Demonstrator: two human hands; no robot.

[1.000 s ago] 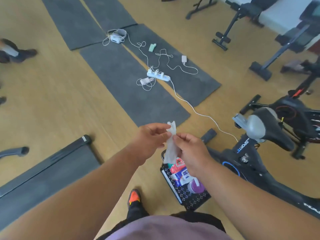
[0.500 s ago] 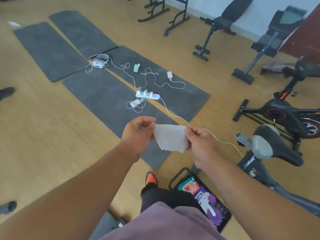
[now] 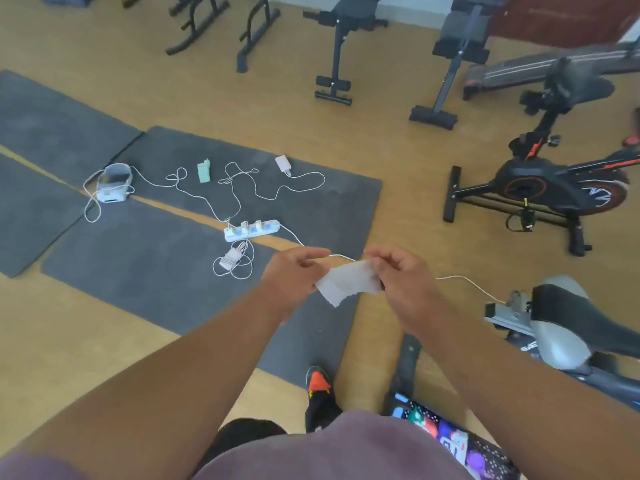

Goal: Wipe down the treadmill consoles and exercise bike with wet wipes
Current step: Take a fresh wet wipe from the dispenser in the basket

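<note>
A white wet wipe (image 3: pixel 348 283) is stretched between both hands in front of me, above the floor. My left hand (image 3: pixel 294 277) pinches its left edge and my right hand (image 3: pixel 403 278) pinches its right edge. An exercise bike's black and grey saddle (image 3: pixel 568 327) stands just right of my right hand. A second black and red exercise bike (image 3: pixel 540 181) stands further off at the right. At the bottom, a black basket (image 3: pixel 450 441) with colourful wipe packets is partly hidden by my shirt.
Grey floor mats (image 3: pixel 166 271) lie ahead with a white power strip (image 3: pixel 252 230), tangled white cables and chargers on them. Black weight benches (image 3: pixel 346 46) line the far wall. My orange and black shoe (image 3: pixel 318 386) stands on the wooden floor.
The wipe, first pulled up bunched from the basket, was spread open between both hands. My view has lifted and turned, so the basket has dropped to the bottom edge.
</note>
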